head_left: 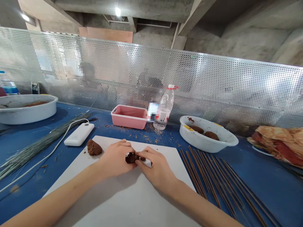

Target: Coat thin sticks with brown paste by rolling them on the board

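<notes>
Between my two hands is a small dark brown piece (131,158) with a ragged, hollow-looking edge; its exact kind is not clear. My left hand (116,158) curls its fingers around the piece from the left. From the right, my right hand (155,164) pinches its edge between thumb and fingers. Both hands are over a white board (113,198). A crumbly lump of brown clay-like material (94,148) rests on the board's far left corner. A bit of brown material shows behind the right fingers.
Long thin brown sticks (213,176) lie right of the board. Beyond are a white basin (205,143) with brown lumps, a plastic bottle (164,108) and a pink box (129,117). Leftward are a white power bank (79,134), its cable and thin wires (47,137). A perforated metal screen (106,72) stands behind.
</notes>
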The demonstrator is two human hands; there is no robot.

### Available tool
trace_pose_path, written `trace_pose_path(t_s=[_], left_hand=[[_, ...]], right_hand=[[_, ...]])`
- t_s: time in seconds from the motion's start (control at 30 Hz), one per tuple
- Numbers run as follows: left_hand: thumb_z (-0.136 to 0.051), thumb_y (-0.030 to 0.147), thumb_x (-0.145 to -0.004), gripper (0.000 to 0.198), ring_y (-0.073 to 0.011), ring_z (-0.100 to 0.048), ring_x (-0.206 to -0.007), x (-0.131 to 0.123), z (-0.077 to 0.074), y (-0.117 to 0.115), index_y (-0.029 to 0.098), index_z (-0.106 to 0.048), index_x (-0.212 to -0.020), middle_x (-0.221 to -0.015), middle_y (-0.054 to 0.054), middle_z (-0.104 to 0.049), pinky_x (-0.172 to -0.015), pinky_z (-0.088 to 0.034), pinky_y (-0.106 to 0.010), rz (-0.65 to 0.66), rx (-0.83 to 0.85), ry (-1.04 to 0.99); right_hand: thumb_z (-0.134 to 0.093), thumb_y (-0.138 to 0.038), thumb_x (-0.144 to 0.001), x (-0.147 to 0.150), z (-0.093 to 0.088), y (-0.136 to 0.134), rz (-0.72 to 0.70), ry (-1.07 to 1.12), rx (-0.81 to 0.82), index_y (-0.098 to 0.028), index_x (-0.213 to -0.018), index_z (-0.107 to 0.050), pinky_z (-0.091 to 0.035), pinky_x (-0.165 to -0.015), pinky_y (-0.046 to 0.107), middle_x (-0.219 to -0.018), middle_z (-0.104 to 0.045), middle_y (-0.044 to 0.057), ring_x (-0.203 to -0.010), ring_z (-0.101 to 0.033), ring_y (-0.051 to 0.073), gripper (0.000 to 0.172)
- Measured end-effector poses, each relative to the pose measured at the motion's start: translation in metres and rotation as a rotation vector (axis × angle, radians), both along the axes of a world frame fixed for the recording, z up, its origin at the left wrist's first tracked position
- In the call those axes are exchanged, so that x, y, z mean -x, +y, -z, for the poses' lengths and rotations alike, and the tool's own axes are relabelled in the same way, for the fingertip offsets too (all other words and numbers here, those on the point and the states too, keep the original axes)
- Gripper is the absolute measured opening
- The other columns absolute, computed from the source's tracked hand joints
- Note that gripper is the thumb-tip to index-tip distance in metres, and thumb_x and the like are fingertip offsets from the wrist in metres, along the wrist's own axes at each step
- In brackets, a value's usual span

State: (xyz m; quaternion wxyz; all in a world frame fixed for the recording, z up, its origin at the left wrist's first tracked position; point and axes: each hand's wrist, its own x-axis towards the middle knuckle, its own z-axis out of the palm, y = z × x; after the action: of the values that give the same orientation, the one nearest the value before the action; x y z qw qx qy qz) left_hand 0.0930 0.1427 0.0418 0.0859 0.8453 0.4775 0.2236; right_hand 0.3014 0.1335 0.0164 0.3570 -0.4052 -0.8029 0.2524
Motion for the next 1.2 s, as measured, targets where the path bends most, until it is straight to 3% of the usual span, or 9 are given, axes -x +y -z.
trace_pose_path(t_s=[0.13, 0.2, 0.33, 0.47, 0.67, 0.77, 0.93, 1.03, 1.2], left_hand=[[-0.080, 0.031, -0.078, 0.008, -0.0224, -0.072, -0.084, 0.003, 0.000, 0.002, 0.025, -0.075, -0.075, -0.081, -0.001, -0.076, -0.113, -0.047, -0.040, 0.014, 0.011, -0.017], [-0.081, 0.029, -0.076, 0.006, -0.0242, -0.073, -0.088, 0.003, 0.000, 0.002, 0.026, -0.078, -0.081, -0.086, -0.001, -0.080, -0.106, -0.050, -0.039, 0.002, 0.028, -0.027], [-0.081, 0.033, -0.076, 0.027, -0.0280, -0.075, -0.095, 0.001, 0.000, 0.001, 0.028, -0.083, -0.103, -0.100, -0.004, -0.084, -0.084, -0.054, -0.037, -0.047, 0.072, -0.054], [-0.081, 0.034, -0.077, 0.011, -0.0237, -0.075, -0.084, 0.001, -0.002, 0.000, 0.030, -0.083, -0.087, -0.089, 0.000, -0.082, -0.074, -0.050, -0.033, -0.025, 0.119, -0.066], [-0.077, 0.036, -0.080, 0.009, -0.0222, -0.072, -0.075, 0.000, -0.004, 0.001, 0.031, -0.084, -0.083, -0.082, 0.000, -0.082, -0.070, -0.047, -0.032, -0.059, 0.144, -0.108], [-0.077, 0.040, -0.083, 0.012, -0.0199, -0.073, -0.076, 0.001, -0.005, 0.003, 0.031, -0.085, -0.084, -0.083, 0.003, -0.083, -0.072, -0.049, -0.029, -0.082, 0.162, -0.155], [-0.073, 0.040, -0.086, 0.015, -0.0194, -0.073, -0.079, 0.008, -0.009, 0.009, 0.030, -0.085, -0.086, -0.086, 0.003, -0.084, -0.074, -0.047, -0.029, -0.170, 0.133, -0.163], [-0.074, 0.040, -0.085, 0.017, -0.0219, -0.072, -0.080, 0.012, -0.009, 0.012, 0.027, -0.084, -0.085, -0.086, 0.000, -0.084, -0.074, -0.045, -0.031, -0.223, 0.089, -0.133], [-0.074, 0.040, -0.086, 0.016, -0.0218, -0.072, -0.080, 0.013, -0.008, 0.013, 0.028, -0.084, -0.085, -0.088, 0.000, -0.084, -0.073, -0.043, -0.031, -0.221, 0.083, -0.086]], right_hand=[[-0.063, -0.022, -0.101, -0.001, 0.004, -0.003, -0.006, -0.036, -0.026, -0.035, -0.131, -0.078, -0.056, -0.084, 0.040, -0.109, -0.072, 0.005, -0.093, -0.071, 0.025, 0.036], [-0.062, -0.023, -0.103, -0.002, 0.005, -0.003, -0.018, -0.036, -0.044, -0.038, -0.126, -0.080, -0.057, -0.086, 0.040, -0.111, -0.073, 0.007, -0.095, -0.072, 0.026, 0.033], [-0.065, -0.023, -0.102, -0.002, 0.007, -0.002, -0.015, -0.032, -0.078, -0.037, -0.118, -0.083, -0.057, -0.080, 0.038, -0.108, -0.075, 0.006, -0.092, -0.073, 0.025, 0.028], [-0.065, -0.021, -0.102, -0.001, 0.011, 0.000, 0.013, -0.046, -0.094, -0.028, -0.111, -0.084, -0.055, -0.076, 0.034, -0.100, -0.074, 0.004, -0.085, -0.072, 0.022, 0.023], [-0.054, -0.022, -0.107, -0.002, 0.013, -0.001, 0.024, -0.080, -0.190, -0.026, -0.111, -0.082, -0.052, -0.074, 0.034, -0.098, -0.075, 0.007, -0.081, -0.071, 0.022, 0.029], [-0.054, -0.025, -0.107, -0.004, 0.006, 0.000, 0.043, 0.021, -0.224, -0.024, -0.104, -0.081, -0.054, -0.078, 0.035, -0.097, -0.077, 0.008, -0.085, -0.072, 0.024, 0.027], [-0.063, -0.034, -0.099, -0.009, -0.010, 0.009, 0.167, 0.195, -0.024, -0.025, -0.099, -0.081, -0.054, -0.068, 0.032, -0.102, -0.082, 0.007, -0.082, -0.075, 0.023, 0.020], [-0.061, -0.029, -0.096, -0.011, -0.012, 0.015, 0.091, 0.101, 0.063, -0.027, -0.095, -0.082, -0.052, -0.070, 0.031, -0.097, -0.083, 0.003, -0.086, -0.075, 0.023, 0.022], [-0.061, -0.024, -0.095, -0.015, -0.004, 0.018, 0.011, -0.011, 0.058, -0.027, -0.079, -0.081, -0.052, -0.079, 0.034, -0.090, -0.082, 0.003, -0.087, -0.072, 0.025, 0.026]])
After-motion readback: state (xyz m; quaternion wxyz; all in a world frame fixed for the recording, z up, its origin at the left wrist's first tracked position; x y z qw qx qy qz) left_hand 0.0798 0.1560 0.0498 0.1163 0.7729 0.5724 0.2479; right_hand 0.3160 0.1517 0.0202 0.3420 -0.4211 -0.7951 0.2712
